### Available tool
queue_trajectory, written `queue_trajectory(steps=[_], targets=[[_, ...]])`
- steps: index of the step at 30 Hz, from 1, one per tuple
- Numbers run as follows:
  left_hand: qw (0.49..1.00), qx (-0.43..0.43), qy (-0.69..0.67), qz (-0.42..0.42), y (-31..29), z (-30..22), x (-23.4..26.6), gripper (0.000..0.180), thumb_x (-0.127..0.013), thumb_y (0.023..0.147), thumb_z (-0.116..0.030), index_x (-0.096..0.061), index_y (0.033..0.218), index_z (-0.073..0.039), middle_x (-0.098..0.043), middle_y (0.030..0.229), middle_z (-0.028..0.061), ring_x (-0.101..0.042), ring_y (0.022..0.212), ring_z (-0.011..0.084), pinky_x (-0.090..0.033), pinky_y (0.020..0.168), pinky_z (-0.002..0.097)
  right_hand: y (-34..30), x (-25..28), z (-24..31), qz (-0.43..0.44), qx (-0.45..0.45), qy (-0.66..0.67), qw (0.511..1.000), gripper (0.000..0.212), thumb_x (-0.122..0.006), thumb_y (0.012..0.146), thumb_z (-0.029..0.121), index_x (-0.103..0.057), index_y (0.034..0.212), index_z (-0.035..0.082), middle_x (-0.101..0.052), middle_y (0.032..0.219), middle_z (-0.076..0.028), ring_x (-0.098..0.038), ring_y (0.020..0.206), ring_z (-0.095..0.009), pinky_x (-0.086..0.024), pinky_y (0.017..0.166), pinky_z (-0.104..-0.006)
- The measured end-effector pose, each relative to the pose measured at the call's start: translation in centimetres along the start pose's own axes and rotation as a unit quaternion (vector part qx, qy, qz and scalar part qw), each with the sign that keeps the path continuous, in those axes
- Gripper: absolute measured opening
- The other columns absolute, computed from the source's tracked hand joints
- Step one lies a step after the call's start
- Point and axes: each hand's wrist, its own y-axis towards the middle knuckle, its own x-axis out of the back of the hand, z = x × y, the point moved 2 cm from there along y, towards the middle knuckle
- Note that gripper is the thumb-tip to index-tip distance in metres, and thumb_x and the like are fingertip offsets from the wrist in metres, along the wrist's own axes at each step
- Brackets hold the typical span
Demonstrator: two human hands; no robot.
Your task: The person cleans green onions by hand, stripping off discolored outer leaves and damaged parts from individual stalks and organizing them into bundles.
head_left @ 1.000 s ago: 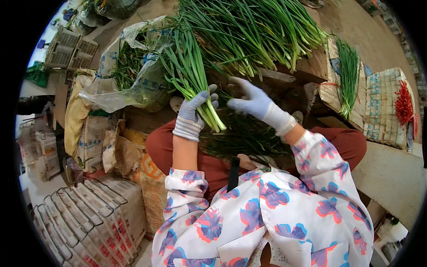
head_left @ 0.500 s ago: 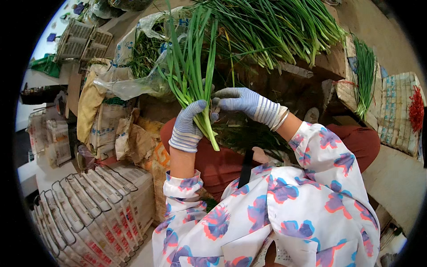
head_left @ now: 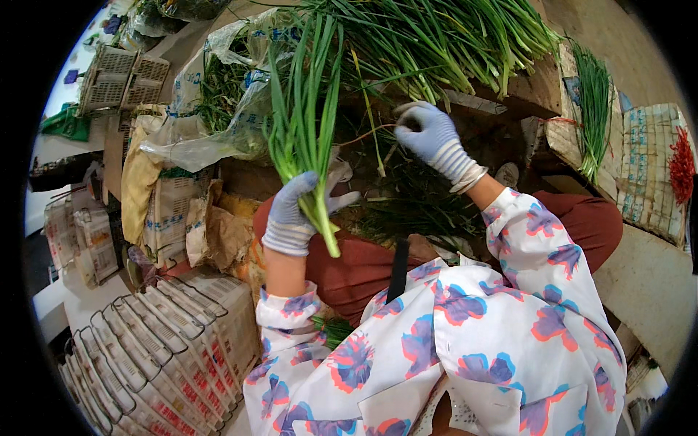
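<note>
My left hand [head_left: 292,211], in a striped grey-blue glove, is closed around the pale stems of a bunch of garlic chives [head_left: 309,123]. The long green leaves point away from me and the stem ends toward my lap. My right hand [head_left: 435,142], gloved alike, is raised to the right of the bunch with its fingers curled and pinched. From its fingertips a thin reddish-brown strand [head_left: 363,135] curves left toward the bunch; its far end is hard to make out. Beyond both hands lies a large heap of garlic chives [head_left: 443,43].
A clear plastic bag [head_left: 196,138] with greens stands far left. Stacked crates [head_left: 160,349] are near left. At right, a tied chive bundle [head_left: 592,109] rests by a wrapped box [head_left: 651,171] with red ties [head_left: 680,167]. Loose leaves [head_left: 414,211] lie below my hands.
My right hand has drawn away from the bunch, up and to the right, with the thin reddish-brown strand now showing from its fingers. My left hand has shifted slightly left with the garlic chives.
</note>
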Motion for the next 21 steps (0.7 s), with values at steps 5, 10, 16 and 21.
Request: queue_trajectory(steps=[5,10,16,21], targets=[[1.000,-0.008,-0.005,-0.011,-5.8,-4.8,0.8,0.061,-0.055,0.076,-0.014,-0.033,0.132,-0.010,-0.044,0.125,0.0222,-0.054,0.097,0.0292,-0.050,0.081,0.0395,-4.1,2.1,-8.6,0.309,-0.203,-0.398,0.839,0.035,-0.060,0.074,0.032,-0.062,0.100,0.008,-0.055,0.113,-0.013,-0.056,0.098,-0.030,-0.046,0.083,-0.0380],[0.984,-0.179,0.004,0.022,-8.6,-8.6,0.3,0.054,-0.056,0.079,-0.012,-0.034,0.126,0.000,-0.050,0.084,0.0076,-0.051,0.064,0.0116,-0.042,0.055,0.0261,-6.5,-0.6,-12.1,0.416,-0.233,-0.288,0.830,0.092,-0.061,0.069,0.051,-0.018,0.140,0.011,-0.022,0.142,-0.019,-0.029,0.128,-0.034,-0.027,0.104,-0.0385],[0.954,-0.179,-0.186,0.149,-0.3,-6.5,-4.1,0.036,-0.051,0.085,-0.008,-0.040,0.118,0.003,-0.039,0.069,-0.0027,-0.036,0.055,0.0064,-0.031,0.050,0.0231,2.2,-7.4,-6.5,0.201,-0.326,0.051,0.922,0.106,-0.072,0.059,0.053,-0.026,0.133,-0.007,-0.035,0.134,-0.024,-0.034,0.125,-0.032,-0.029,0.102,-0.0334],[0.997,-0.068,-0.038,0.004,8.2,-0.7,0.6,0.026,-0.056,0.083,-0.009,-0.051,0.109,-0.004,-0.046,0.070,-0.0021,-0.039,0.052,0.0077,-0.035,0.049,0.0247,3.2,-13.0,-7.5,0.207,-0.199,0.300,0.910,0.059,-0.064,0.079,0.032,-0.043,0.125,0.001,-0.057,0.113,-0.013,-0.054,0.101,-0.022,-0.041,0.088,-0.0301]])
